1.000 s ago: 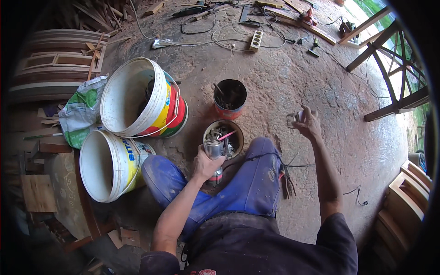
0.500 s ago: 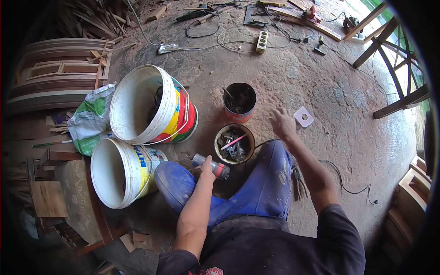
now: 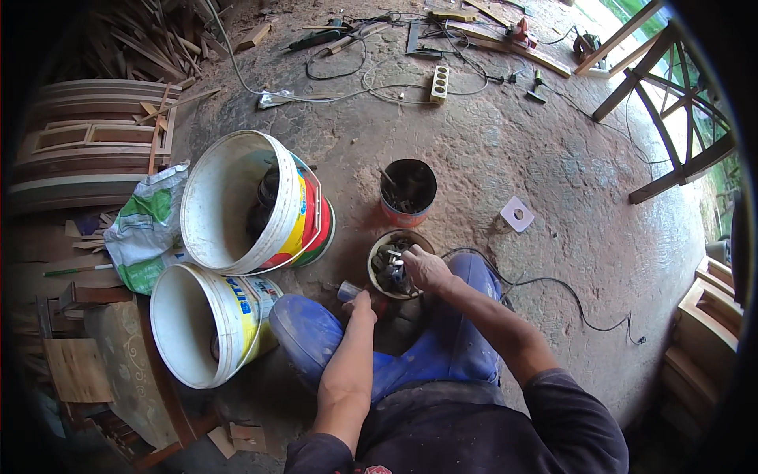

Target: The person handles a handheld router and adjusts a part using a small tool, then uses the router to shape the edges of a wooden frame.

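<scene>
My left hand point(image 3: 361, 305) is closed around a grey cylinder-shaped tool body point(image 3: 347, 291) beside my left knee; its dark end is mostly covered by the hand and shadow. Between my knees stands a round tin point(image 3: 374, 272) with small metal pieces inside. Over its right rim reaches my right hand point(image 3: 426, 269), fingers pinched together at a pale, shiny piece among the contents. What exactly the fingers grip is too small to make out. Just beyond stands a taller orange-red can point(image 3: 407, 218) with a stick leaning in it.
Two large white buckets point(image 3: 193, 201) tilt toward my left, near a white-green sack point(image 3: 146, 229). A pale square plate with a hole point(image 3: 517, 214) lies to the right. A black cable point(image 3: 564, 286) runs by my right knee. Farther off are a power strip point(image 3: 439, 84) and a hammer point(image 3: 537, 87).
My right hand has moved from above the floor near the square plate left and down into the tin. The pink-and-white stick seen in the tin is out of sight. My left hand keeps the tool.
</scene>
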`<state>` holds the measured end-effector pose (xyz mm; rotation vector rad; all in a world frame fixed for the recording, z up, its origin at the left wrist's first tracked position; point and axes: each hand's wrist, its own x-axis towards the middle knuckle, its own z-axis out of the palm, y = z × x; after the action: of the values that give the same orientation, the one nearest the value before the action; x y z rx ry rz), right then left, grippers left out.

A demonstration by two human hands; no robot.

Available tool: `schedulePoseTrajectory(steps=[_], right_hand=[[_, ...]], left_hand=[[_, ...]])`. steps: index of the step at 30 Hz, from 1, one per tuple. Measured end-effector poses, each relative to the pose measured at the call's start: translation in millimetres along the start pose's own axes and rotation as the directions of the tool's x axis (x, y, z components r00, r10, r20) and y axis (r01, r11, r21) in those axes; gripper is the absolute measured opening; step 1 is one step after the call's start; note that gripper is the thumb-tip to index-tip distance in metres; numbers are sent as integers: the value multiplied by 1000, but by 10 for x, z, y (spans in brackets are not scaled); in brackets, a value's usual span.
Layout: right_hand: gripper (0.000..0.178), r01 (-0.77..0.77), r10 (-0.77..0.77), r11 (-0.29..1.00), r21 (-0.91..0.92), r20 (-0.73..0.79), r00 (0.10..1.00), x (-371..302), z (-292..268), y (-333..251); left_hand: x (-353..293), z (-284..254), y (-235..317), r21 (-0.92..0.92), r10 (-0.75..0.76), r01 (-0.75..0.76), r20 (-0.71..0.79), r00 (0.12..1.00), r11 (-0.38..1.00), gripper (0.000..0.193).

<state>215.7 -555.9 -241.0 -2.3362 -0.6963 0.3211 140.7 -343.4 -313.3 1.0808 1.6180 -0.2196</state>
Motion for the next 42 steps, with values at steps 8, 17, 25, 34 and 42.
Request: schedulePoseTrajectory(steps=[8,17,25,34,42], right_hand=[[6,217,-69,964,154,-643,763,823,-866,-9],[36,-44,29,999,-8,-634,773,738,-746,-191],[61,-510,506,860,0,124,853,-93,268,-417],[57,-495,488,868,29,130,863,122,275,-418],[32,-428,416,904,6,224,881,108,226,-88]], left_hand=[[74,17,-68,52,110,-108,-38,993,993,62],[181,-8,-66,-102,207,-183,330,921,978,61],[137,64,-15,329,619,-557,-123,776,763,86],[-50,85,55,437,778,-670,-124,616,600,74],[-101,182,39,99,847,-849,75,526,519,52]])
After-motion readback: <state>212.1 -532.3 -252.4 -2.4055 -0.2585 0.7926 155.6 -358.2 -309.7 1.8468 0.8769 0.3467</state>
